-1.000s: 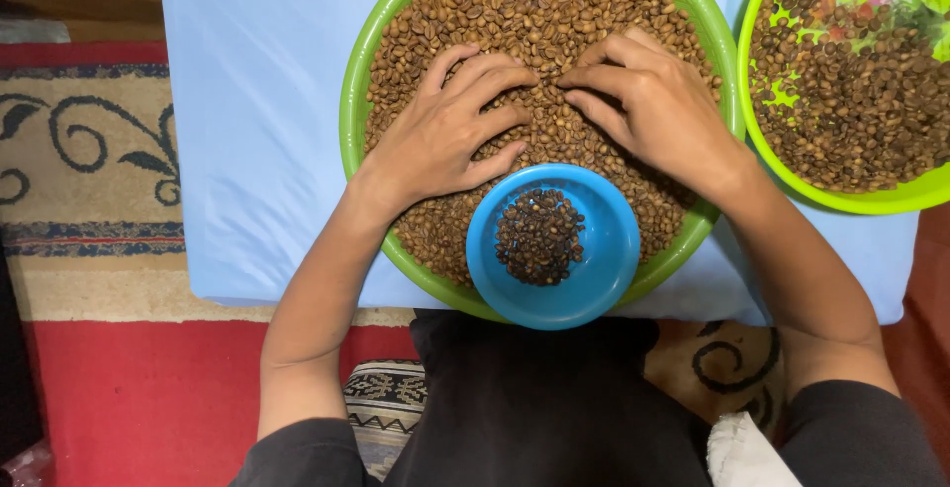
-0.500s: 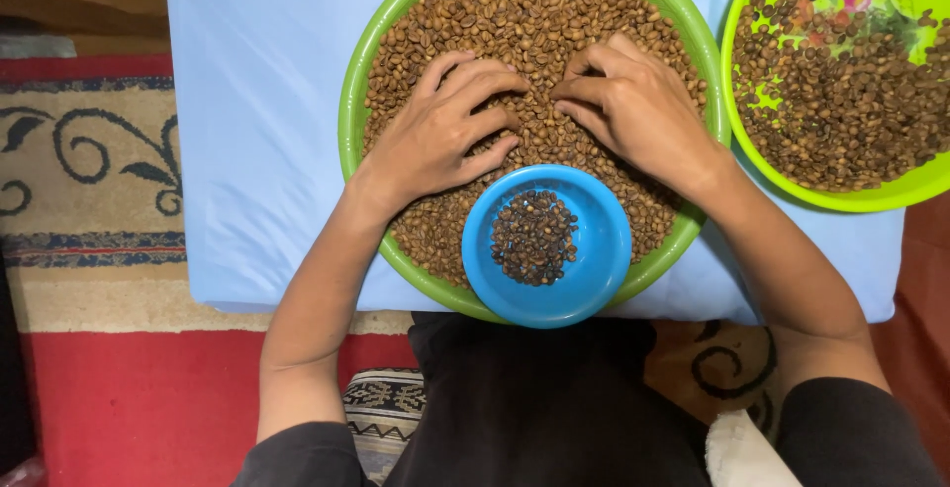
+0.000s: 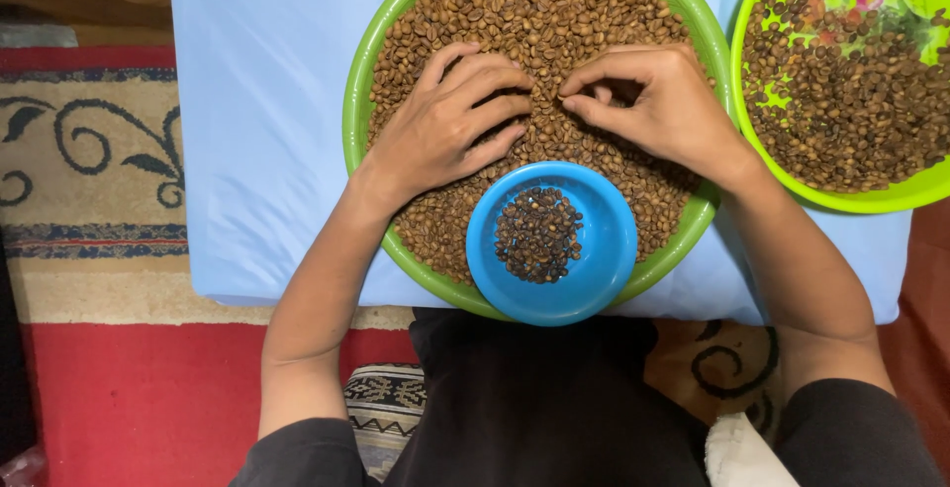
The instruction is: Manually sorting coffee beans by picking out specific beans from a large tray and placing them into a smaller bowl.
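A large green bowl (image 3: 358, 121) full of brown coffee beans (image 3: 534, 12) sits on a light blue cloth (image 3: 267, 101). My left hand (image 3: 445, 131) lies palm down on the beans at the bowl's left middle, fingers slightly spread and holding nothing. My right hand (image 3: 658, 101) rests on the beans opposite it, fingers curled, with thumb and forefinger pinched together on beans at their tips. A small blue bowl (image 3: 604, 249) with a heap of darker beans (image 3: 537, 235) sits on the beans at the green bowl's near edge, just below both hands.
A second green tray (image 3: 891, 195) with a flower pattern, holding more beans, stands at the right, close to the big bowl. A red and beige patterned rug (image 3: 89, 180) lies to the left. My dark-clothed lap (image 3: 534, 398) is at the bottom.
My right hand's fingers have curled from lying flat into a pinch on the beans. The left hand has barely moved. The view has shifted slightly.
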